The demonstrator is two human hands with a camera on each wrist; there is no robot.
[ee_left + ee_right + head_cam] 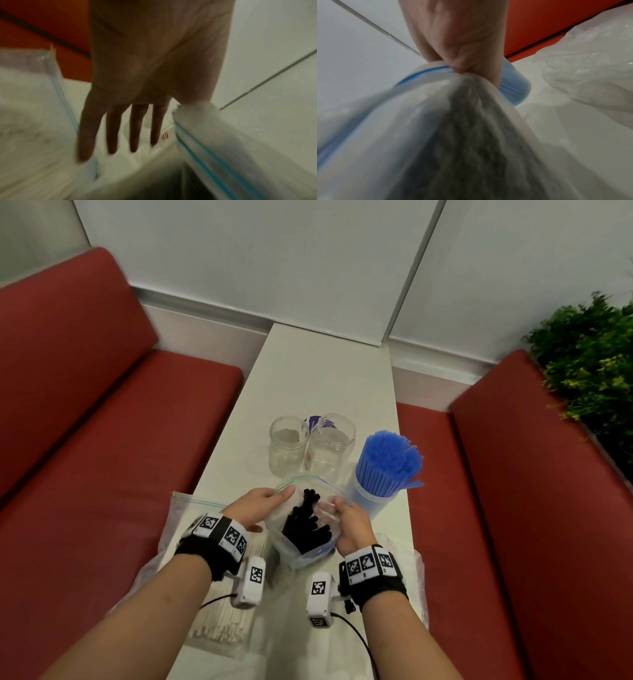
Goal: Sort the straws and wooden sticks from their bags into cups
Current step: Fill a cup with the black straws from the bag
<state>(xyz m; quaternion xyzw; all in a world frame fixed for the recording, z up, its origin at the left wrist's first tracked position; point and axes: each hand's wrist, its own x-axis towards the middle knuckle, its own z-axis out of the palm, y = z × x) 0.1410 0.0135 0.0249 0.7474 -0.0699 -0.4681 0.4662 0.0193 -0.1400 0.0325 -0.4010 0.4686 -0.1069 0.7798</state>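
Bag [279,537] of black straws [308,525] at table [308,371] centre, mouth spread; left hand [263,505] thumb and right hand [352,525] fingers each pinch its rim. Empty cups [289,445] at 12 o'clock. Risk: slick rim slips, straws scatter.

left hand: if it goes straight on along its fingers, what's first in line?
Probably the two empty clear jars. The straight fingers of the left hand point at them, passing beside the bag of black straws. Which jar comes first is unclear, as the wrist view is blurred.
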